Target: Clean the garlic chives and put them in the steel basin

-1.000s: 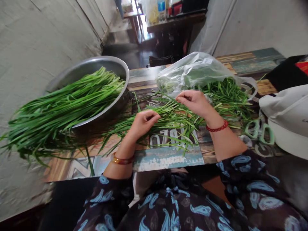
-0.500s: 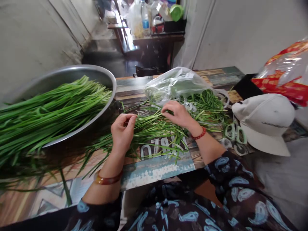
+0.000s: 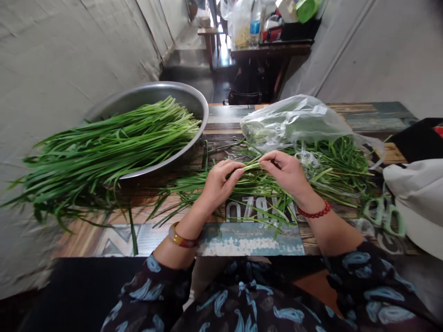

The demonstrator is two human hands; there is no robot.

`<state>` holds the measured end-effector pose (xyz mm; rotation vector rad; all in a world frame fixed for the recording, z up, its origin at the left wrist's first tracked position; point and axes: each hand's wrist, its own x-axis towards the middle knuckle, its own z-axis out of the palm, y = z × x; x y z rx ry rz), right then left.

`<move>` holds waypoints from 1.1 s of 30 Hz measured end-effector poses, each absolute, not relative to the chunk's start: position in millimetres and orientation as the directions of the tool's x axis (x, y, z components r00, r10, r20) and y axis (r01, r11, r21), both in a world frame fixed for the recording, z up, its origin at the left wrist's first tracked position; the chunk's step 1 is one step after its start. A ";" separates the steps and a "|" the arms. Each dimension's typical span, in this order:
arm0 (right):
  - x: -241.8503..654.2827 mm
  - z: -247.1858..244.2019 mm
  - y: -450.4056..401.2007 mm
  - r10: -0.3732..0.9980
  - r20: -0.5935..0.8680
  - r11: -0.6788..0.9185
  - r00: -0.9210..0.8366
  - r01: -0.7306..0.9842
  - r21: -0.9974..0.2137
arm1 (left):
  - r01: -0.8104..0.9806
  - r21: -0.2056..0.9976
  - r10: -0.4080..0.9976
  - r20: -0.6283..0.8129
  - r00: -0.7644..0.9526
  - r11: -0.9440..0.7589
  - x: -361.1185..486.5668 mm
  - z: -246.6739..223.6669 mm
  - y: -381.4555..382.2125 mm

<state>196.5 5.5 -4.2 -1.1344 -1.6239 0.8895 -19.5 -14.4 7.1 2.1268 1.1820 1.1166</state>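
My left hand (image 3: 224,182) pinches a few pale garlic chive stalks (image 3: 252,166) between thumb and fingers. The other end of those stalks is between the fingertips of my right hand (image 3: 285,170), so they span the short gap between both hands. Beneath them, loose garlic chives (image 3: 194,189) lie scattered over the patterned table (image 3: 249,237). A big metal basin (image 3: 204,106) to the left holds a thick bundle of long garlic chives (image 3: 131,138), leaves hanging over its rim. Beyond my right hand, a clear plastic bag (image 3: 294,117) partly covers more greens (image 3: 342,161).
Green-handled scissors (image 3: 384,214) lie at the right beside a pale cap (image 3: 420,198). A black object (image 3: 420,138) sits behind the cap. A wall (image 3: 69,60) stands close on the left. Farther back, another table holds a water bottle (image 3: 255,25) and bags.
The view has swung left, so the things appear farther right. My hands have come closer together, and chive stalks are now stretched between them. My right fingers have closed on their end.
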 end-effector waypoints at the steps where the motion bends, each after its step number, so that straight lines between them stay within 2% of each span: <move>1: 196.1 -3.4 4.3 0.946 0.290 0.320 -0.144 0.282 -0.904 | 0.474 0.713 0.856 0.412 0.312 -0.517 -19.1 6.7 -14.6; 7: 196.4 -4.7 3.1 0.956 0.253 0.281 -0.152 0.204 -0.938 | 0.533 0.660 0.846 0.459 0.273 -0.530 -18.3 3.5 -15.4; 13: 203.0 -3.9 11.7 0.967 0.252 0.244 0.038 0.149 -0.958 | 0.624 0.518 0.793 0.527 0.306 -0.585 -19.9 3.0 -15.0; 15: 203.3 -0.1 10.7 0.945 0.327 0.325 -0.035 0.246 -0.913 | 0.643 0.485 0.784 0.533 0.319 -0.592 -20.2 3.0 -15.1; 19: 197.1 4.5 4.6 0.804 0.513 0.594 -0.299 0.419 -0.687 | 0.678 0.439 0.777 0.538 0.327 -0.590 -20.8 2.5 -15.3; 21: 193.4 4.1 3.0 0.758 0.567 0.651 -0.322 0.422 -0.630 | 0.678 0.439 0.777 0.537 0.328 -0.590 -21.0 1.3 -15.1; 23: 190.6 3.1 2.4 0.744 0.593 0.666 -0.308 0.409 -0.623 | 0.664 0.455 0.782 0.522 0.341 -0.593 -20.9 -0.8 -14.7; 27: 185.4 1.6 -0.4 0.790 0.556 0.613 -0.259 0.343 -0.711 | 0.642 0.423 0.749 0.533 0.395 -0.640 -19.6 -4.6 -14.8; 30: 177.3 -1.5 -5.9 0.893 0.419 0.448 -0.166 0.216 -0.868 | 0.697 0.257 0.665 0.625 0.409 -0.670 -17.2 -3.8 -17.4; 33: 167.7 -6.3 -8.8 0.974 0.208 0.209 -0.095 -0.005 -0.978 | 0.751 0.065 0.588 0.668 0.456 -0.657 -14.8 -0.7 -21.1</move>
